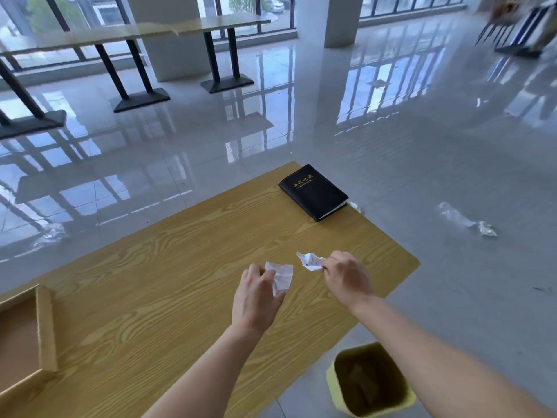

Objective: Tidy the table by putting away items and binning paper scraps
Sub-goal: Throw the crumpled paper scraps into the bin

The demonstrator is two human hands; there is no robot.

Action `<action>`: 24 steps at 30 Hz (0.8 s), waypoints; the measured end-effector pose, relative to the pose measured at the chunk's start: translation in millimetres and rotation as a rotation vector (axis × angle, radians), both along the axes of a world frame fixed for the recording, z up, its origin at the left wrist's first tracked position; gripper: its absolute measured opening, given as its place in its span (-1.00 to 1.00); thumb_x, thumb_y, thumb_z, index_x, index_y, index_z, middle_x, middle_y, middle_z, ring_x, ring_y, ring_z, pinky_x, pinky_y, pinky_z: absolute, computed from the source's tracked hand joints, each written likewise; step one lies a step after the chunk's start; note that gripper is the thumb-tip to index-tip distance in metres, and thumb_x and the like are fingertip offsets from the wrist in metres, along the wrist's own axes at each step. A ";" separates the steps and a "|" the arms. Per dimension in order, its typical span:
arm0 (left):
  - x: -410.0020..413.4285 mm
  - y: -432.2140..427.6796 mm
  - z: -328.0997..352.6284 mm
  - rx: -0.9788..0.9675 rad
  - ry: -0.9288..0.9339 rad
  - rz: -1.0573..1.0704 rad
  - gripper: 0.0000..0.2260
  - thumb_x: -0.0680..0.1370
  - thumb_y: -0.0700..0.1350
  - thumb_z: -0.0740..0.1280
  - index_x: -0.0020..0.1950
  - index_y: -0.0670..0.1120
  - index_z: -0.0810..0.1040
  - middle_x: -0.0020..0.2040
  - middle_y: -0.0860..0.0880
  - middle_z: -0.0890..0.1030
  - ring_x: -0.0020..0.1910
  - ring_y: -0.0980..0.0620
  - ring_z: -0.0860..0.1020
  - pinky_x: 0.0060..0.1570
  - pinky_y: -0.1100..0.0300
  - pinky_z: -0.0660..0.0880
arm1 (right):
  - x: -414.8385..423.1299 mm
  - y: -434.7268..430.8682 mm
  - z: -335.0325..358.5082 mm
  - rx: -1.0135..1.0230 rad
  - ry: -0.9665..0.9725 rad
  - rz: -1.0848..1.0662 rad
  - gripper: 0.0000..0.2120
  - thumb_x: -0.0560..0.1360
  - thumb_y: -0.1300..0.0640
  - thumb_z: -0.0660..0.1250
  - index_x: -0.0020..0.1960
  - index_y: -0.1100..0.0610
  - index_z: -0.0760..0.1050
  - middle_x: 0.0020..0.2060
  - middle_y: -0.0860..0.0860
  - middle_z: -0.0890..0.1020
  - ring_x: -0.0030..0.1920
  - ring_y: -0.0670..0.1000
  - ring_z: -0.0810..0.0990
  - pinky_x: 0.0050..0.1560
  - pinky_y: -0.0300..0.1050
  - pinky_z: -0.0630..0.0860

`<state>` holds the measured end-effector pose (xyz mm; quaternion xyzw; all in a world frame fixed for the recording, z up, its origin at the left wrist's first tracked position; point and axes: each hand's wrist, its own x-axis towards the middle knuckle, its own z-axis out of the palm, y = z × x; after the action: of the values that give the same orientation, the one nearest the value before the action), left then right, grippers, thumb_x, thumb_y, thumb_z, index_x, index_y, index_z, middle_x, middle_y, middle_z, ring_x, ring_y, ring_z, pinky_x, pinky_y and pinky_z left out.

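Over the wooden table (180, 267), my left hand (257, 297) pinches a white paper scrap (283, 276) between thumb and fingers. My right hand (346, 276) grips a second crumpled white scrap (310, 260) at its fingertips. Both scraps hang just above the tabletop, a short gap apart. A black notebook (313, 191) with gold lettering lies closed near the table's far right corner. A yellow waste bin (370, 381) stands on the floor by the table's near right edge, below my right forearm.
A shallow cardboard tray (45, 327) sits at the table's left edge. A crumpled bit of paper (486, 229) lies on the glossy floor to the right. Long tables on black legs (132, 64) stand far back by the windows.
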<state>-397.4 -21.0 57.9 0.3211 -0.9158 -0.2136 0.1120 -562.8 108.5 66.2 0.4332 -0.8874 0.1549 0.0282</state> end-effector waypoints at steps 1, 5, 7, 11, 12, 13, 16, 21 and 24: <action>-0.2 4.1 1.6 -0.003 0.008 -0.007 -0.67 0.49 0.04 0.43 0.20 -0.06 0.56 0.12 0.00 0.48 0.13 -0.02 0.44 0.04 0.13 0.48 | 1.7 6.3 1.8 -0.006 -0.003 -0.015 -0.89 0.37 0.36 0.46 -0.18 0.19 0.67 -0.40 0.03 0.51 -0.37 0.06 0.50 -0.44 -0.20 0.27; -5.4 21.0 4.8 -0.018 0.025 -0.027 -0.67 0.49 0.04 0.44 0.19 -0.05 0.57 0.11 0.00 0.49 0.13 -0.02 0.46 0.05 0.13 0.48 | 3.7 32.1 7.5 -0.047 -0.020 -0.057 -0.90 0.37 0.39 0.44 -0.22 0.23 0.64 -0.42 0.05 0.50 -0.38 0.09 0.50 -0.46 -0.17 0.32; -10.5 32.5 6.5 -0.020 0.028 -0.047 -0.68 0.49 0.03 0.44 0.19 -0.05 0.57 0.10 0.00 0.49 0.12 -0.02 0.46 0.04 0.13 0.49 | 2.4 46.7 10.1 -0.067 -0.022 -0.078 -0.91 0.38 0.39 0.44 -0.22 0.23 0.64 -0.42 0.04 0.48 -0.38 0.09 0.49 -0.46 -0.17 0.33; -25.2 63.5 7.5 -0.037 0.037 -0.084 -0.70 0.49 0.02 0.44 0.17 -0.06 0.57 0.08 0.00 0.50 0.10 -0.02 0.46 0.02 0.15 0.48 | -3.0 80.6 13.8 -0.087 -0.032 -0.114 -0.91 0.38 0.38 0.44 -0.25 0.23 0.62 -0.44 0.03 0.46 -0.41 0.06 0.45 -0.47 -0.19 0.27; -30.0 73.3 8.1 -0.039 0.044 -0.093 -0.70 0.49 0.02 0.44 0.17 -0.06 0.58 0.08 0.00 0.50 0.09 -0.02 0.46 0.02 0.17 0.47 | -5.6 90.5 14.0 -0.082 -0.031 -0.118 -0.92 0.39 0.37 0.43 -0.24 0.22 0.63 -0.43 0.02 0.47 -0.40 0.06 0.45 -0.46 -0.18 0.27; -35.0 83.8 8.4 -0.041 0.049 -0.101 -0.70 0.49 0.01 0.45 0.17 -0.06 0.58 0.07 -0.01 0.50 0.08 -0.02 0.47 0.01 0.18 0.46 | -8.8 101.1 13.7 -0.070 -0.028 -0.124 -0.92 0.42 0.34 0.41 -0.22 0.22 0.63 -0.41 0.02 0.49 -0.38 0.06 0.46 -0.45 -0.17 0.27; -51.3 120.5 7.4 -0.043 0.050 -0.117 -0.72 0.49 0.01 0.45 0.16 -0.05 0.59 0.05 -0.01 0.50 0.05 -0.02 0.47 -0.02 0.19 0.45 | -22.9 136.9 11.2 -0.059 -0.026 -0.122 -0.90 0.47 0.29 0.37 -0.20 0.20 0.62 -0.37 0.04 0.51 -0.34 0.07 0.47 -0.42 -0.15 0.28; -71.7 193.8 -1.3 -0.019 0.001 -0.107 -0.69 0.51 0.06 0.43 0.21 0.00 0.57 0.07 0.01 0.49 0.05 0.01 0.44 0.00 0.21 0.45 | -47.4 203.9 5.6 -0.047 -0.054 -0.087 -0.85 0.47 0.27 0.36 -0.28 0.20 0.54 -0.37 0.05 0.47 -0.35 0.11 0.46 -0.41 -0.11 0.27; -76.6 233.1 -11.2 -0.012 0.001 -0.104 -0.67 0.50 0.06 0.43 0.23 0.01 0.57 0.07 0.02 0.49 0.02 0.07 0.43 -0.04 0.30 0.38 | -62.6 240.7 -6.9 -0.027 -0.064 -0.090 -0.84 0.51 0.21 0.33 -0.25 0.19 0.55 -0.35 0.04 0.47 -0.32 0.12 0.47 -0.39 -0.11 0.28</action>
<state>-474.0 212.1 46.7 0.2722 -0.9325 -0.2139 0.1030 -625.4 349.2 59.3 0.3875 -0.9042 0.1791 0.0125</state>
